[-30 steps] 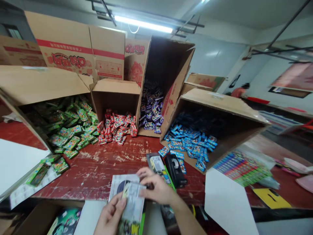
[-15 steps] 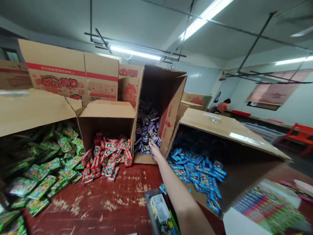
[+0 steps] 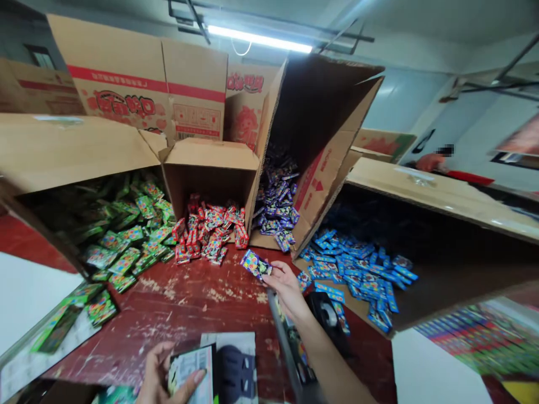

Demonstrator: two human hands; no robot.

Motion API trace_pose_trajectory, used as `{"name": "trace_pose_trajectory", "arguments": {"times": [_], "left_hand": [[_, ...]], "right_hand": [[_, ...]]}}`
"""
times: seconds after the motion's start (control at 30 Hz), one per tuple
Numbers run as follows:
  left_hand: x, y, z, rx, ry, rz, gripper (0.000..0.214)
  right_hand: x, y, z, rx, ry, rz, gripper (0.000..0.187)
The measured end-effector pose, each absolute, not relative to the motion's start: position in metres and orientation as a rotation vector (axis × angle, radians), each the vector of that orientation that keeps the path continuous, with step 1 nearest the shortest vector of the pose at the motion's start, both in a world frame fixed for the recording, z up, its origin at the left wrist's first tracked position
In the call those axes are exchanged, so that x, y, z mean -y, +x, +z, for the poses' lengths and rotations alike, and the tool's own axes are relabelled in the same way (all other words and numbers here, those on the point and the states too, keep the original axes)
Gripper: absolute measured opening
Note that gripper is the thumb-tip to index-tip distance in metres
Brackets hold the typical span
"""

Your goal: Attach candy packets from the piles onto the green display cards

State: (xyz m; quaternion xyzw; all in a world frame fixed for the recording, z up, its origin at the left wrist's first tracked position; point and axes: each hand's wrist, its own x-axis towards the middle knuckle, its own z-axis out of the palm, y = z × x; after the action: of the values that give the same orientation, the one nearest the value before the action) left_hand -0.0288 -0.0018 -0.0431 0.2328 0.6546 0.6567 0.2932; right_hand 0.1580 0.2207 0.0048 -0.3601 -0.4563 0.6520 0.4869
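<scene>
My right hand (image 3: 288, 286) pinches a small purple candy packet (image 3: 255, 264) above the red table, in front of the cartons. At the bottom, my left hand (image 3: 158, 379) grips a flat pack with a pale printed label and black edge (image 3: 193, 367); its lower part is cut off by the frame. Behind my right hand, a tall upright carton (image 3: 324, 179) holds a heap of purple packets (image 3: 275, 207). Blue packets (image 3: 353, 269) spill from the carton to its right. Red packets (image 3: 210, 224) lie in the smaller carton to its left.
Green packets (image 3: 130, 241) fill the far-left carton. A narrow grey tray (image 3: 282, 342) and a black object resembling a tape dispenser (image 3: 326, 314) flank my right forearm. A white sheet with a dark shape (image 3: 250, 342) lies beside the left-hand pack. Another person (image 3: 432, 161) is in the right background.
My right hand has drawn back from the tall carton with a purple packet. My left hand and the labelled pack have come into view. The camera has tilted down and turned left.
</scene>
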Motion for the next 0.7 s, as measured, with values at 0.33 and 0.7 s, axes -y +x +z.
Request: {"name": "trace_pose_trajectory", "arguments": {"times": [0.33,0.7], "left_hand": [[0.013,-0.016,-0.007,-1.583,0.74,1.571,0.059],[0.005,0.003,0.012,-1.518,0.846,1.546,0.04]], "right_hand": [[-0.168,0.139,0.008,0.831,-0.849,1.981,0.017],[-0.15,0.1,0.029,1.652,-0.502,1.843,0.044]]}}
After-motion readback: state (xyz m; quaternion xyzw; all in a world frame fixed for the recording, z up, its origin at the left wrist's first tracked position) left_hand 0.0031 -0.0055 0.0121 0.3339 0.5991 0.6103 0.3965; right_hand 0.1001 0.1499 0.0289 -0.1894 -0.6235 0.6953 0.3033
